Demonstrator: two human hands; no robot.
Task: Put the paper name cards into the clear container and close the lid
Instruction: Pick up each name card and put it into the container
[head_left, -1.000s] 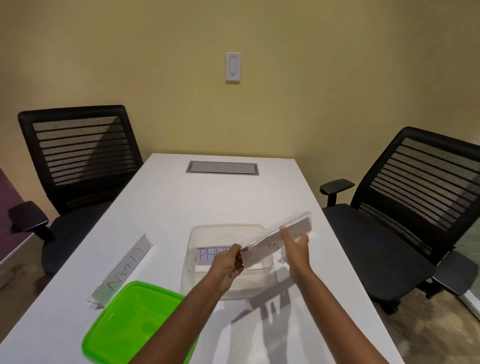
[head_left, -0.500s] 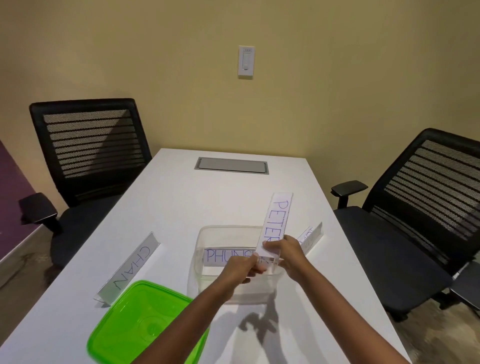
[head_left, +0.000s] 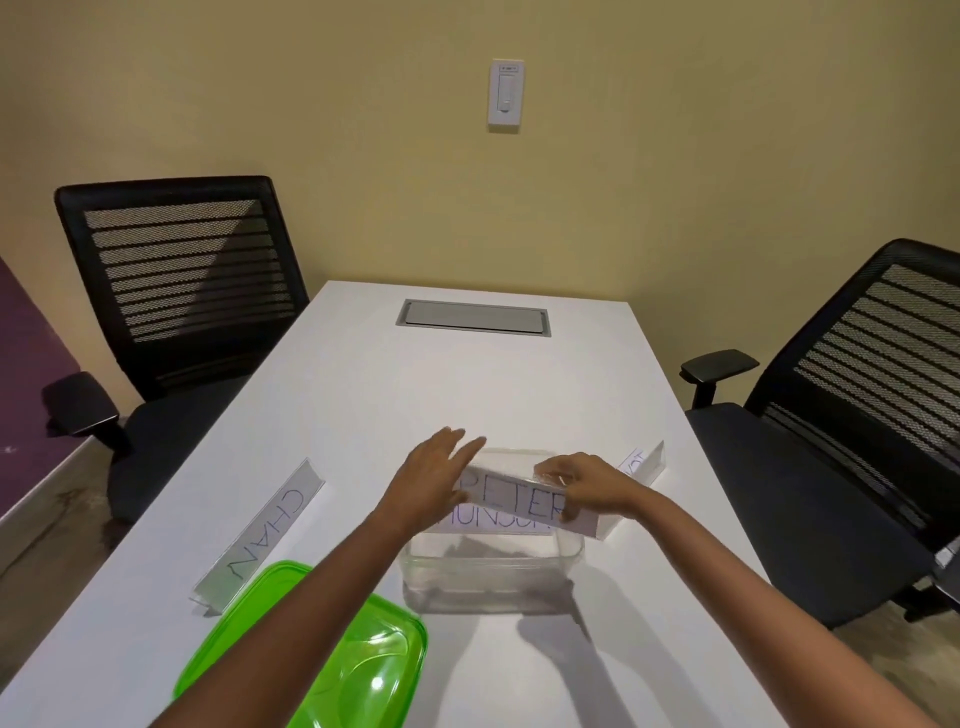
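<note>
A clear container (head_left: 488, 577) stands open on the white table (head_left: 467, 384). A card with purple letters (head_left: 498, 521) leans inside it. Over the container's far half my right hand (head_left: 587, 486) pinches the PETER card (head_left: 519, 499), which lies level across the opening. My left hand (head_left: 431, 480) is flat with straight fingers at the card's left end. The green lid (head_left: 332, 670) lies upside down at the near left. A CHAN card in a clear holder (head_left: 260, 535) lies left of the container. An empty-looking clear holder with writing (head_left: 641, 462) lies right of my right hand.
Two black mesh chairs flank the table, one at the left (head_left: 182, 291) and one at the right (head_left: 852, 405). A grey cable hatch (head_left: 471, 318) sits in the table's far middle. A wall switch (head_left: 505, 93) is on the yellow wall.
The PETER card has turned from upright to level over the container. My left hand has let go of it and spread flat at its left end. The view moved slightly.
</note>
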